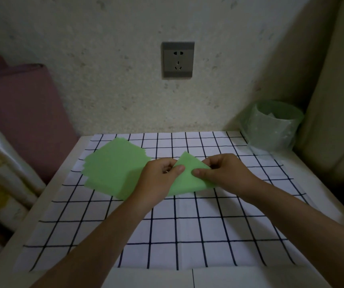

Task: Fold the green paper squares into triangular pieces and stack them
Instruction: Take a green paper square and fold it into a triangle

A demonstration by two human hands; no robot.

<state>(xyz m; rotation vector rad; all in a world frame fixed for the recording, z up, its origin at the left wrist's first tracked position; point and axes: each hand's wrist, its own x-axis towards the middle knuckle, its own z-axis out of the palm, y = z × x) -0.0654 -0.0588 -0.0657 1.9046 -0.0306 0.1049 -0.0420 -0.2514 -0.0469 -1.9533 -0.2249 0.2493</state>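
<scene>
A single sheet of light green paper [187, 180] is held just above the middle of a white cloth with a dark grid pattern [187, 235], which is spread over a pale tabletop [63, 175]. The sheet is gripped by 2 hands at once. It is pinched at its left edge by the left hand [158, 177], with the thumb laid on the upper face and the fingers curled beneath. Its right edge is pinched in the same way by the right hand [227, 173], whose thumb is pressed onto the upper face near the centre. One corner of the sheet is pointed up and away, towards the wall, between the 2 hands; whether a crease is already set cannot be told.

A loose pile of flat green paper squares [113, 167] is seen on the cloth just to the left of the held sheet, with its edges fanned slightly out of line. Its near right corner is covered by the left wrist.

At the far right corner of the table, a round bin lined with a thin pale green plastic bag [275, 127] is placed against the wall. A grey wall socket [177, 59] is mounted above the table. A mauve roll of material [21, 113] is propped at the left.
</scene>
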